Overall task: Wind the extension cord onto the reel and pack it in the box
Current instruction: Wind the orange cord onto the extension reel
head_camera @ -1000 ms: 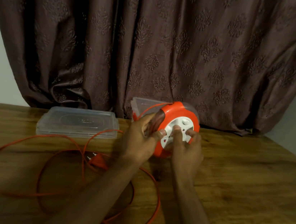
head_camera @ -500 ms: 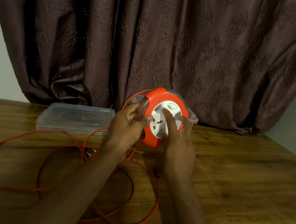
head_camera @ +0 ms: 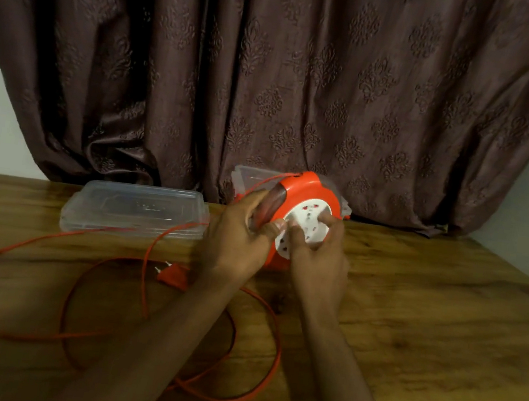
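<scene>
Behind the far edge of the wooden table (head_camera: 425, 322) hangs a dark patterned curtain (head_camera: 307, 71). On the table's left half the orange extension cord (head_camera: 36, 337) sprawls in several loose loops, running out toward the left edge and back under the person's forearms near the front edge; its orange plug (head_camera: 172, 276) lies inside the loops, just left of the left forearm. A clear plastic lid (head_camera: 136, 208) lies flat near the far edge, left of centre, with 1 strand of cord crossing its front rim. A clear plastic box (head_camera: 247, 178) stands against the curtain at the far edge, mostly hidden behind the reel.

At the middle of the table, toward the far edge, the orange reel (head_camera: 308, 189) with its white socket face is held upright on its edge, face turned toward the camera. The left hand (head_camera: 238, 234) is clamped around the reel's left rim, thumb on the front and fingers (head_camera: 258, 199) curled behind, with a strand of cord passing by them up to the reel's top. The right hand (head_camera: 319, 258) presses its fingertips (head_camera: 293, 236) against the white face, lightly curled; whether they pinch a knob there I cannot tell.
</scene>
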